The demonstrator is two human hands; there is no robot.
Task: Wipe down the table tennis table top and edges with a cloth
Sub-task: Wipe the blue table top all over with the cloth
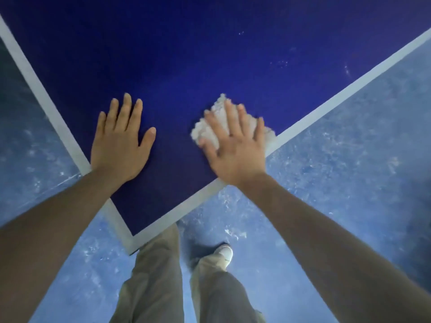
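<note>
Floor (349,171): blue, mottled, visible on both sides of the near corner and below it.

Tabletop (210,54): dark blue, white border stripe (326,103) along both edges meeting at the near corner, which points at the person. Faint pale specks out toward the far right of the surface, so that area doesn't look wiped yet, as a guess.

Person stands right at the corner: khaki trousers (158,276), one white shoe (225,252) showing.

Left hand (121,145): flat on the tabletop just inside the left edge stripe, fingers straight and slightly spread, holding nothing. Looks like bracing.

Right hand (235,148): flat on top of the cloth, fingers straight and a bit apart, pressing down, not curled round it.

Cloth (213,130): white, bunched, fluffy. Sits near the right edge close to the corner, its right end touching or just over the stripe. Partly hidden under the hand.

Risks from here:
- Cloth is only pinned by a flat palm. A fast stroke toward the right edge could let it slip out and drop off onto the floor.
- It's bunched, so contact is patchy; could leave streaks or miss the stripe and edge face.
- Leaning weight on the left hand near the corner might rock the table.
</note>
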